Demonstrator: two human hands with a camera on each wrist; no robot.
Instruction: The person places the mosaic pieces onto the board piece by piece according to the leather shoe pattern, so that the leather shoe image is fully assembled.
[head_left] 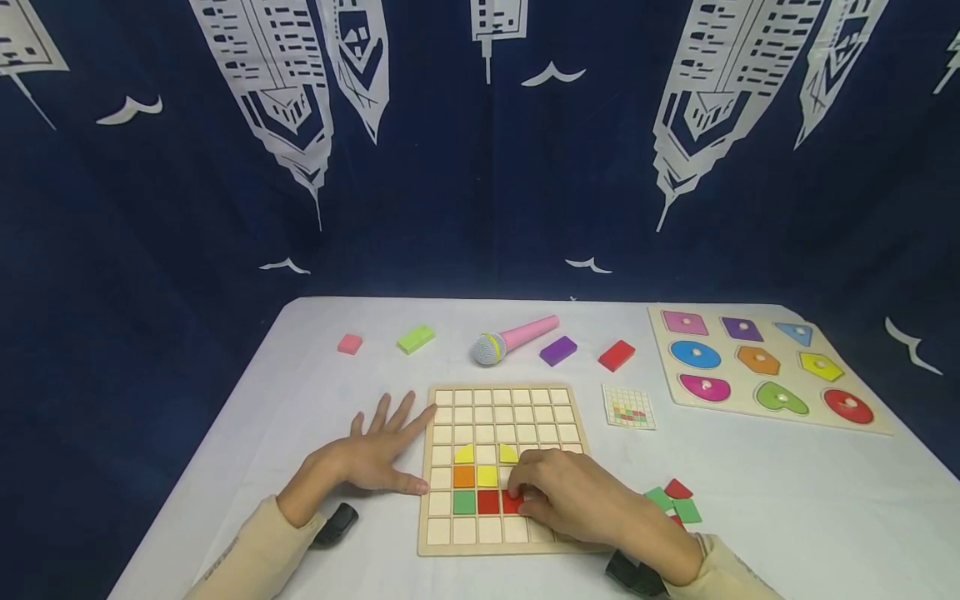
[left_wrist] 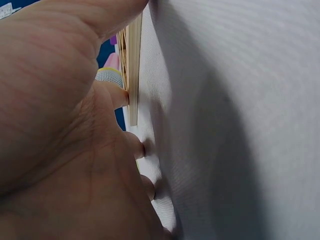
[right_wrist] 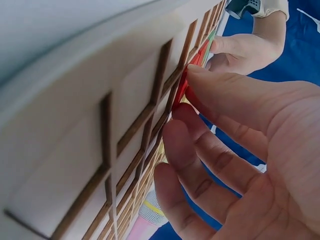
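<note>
A wooden grid board (head_left: 498,551) lies on the white table. On it are two yellow curved pieces (head_left: 464,455), an orange square tile (head_left: 464,476), a yellow square tile (head_left: 487,476), a green square tile (head_left: 464,502) and a red square tile (head_left: 488,502). Right of that red one, my right hand (head_left: 573,496) pinches another red tile (right_wrist: 183,90) at its cell, thumb against it; the fingers partly cover it. My left hand (head_left: 378,454) has its fingers spread, with thumb and index finger at the board's left edge.
Loose red and green pieces (head_left: 687,510) lie beyond my right wrist. A pattern card (head_left: 629,407) sits right of the board, near a shape puzzle (head_left: 780,417). Behind are a pink toy microphone (head_left: 525,332) and purple (head_left: 558,351), red (head_left: 617,356), green (head_left: 416,339) and pink (head_left: 349,343) blocks.
</note>
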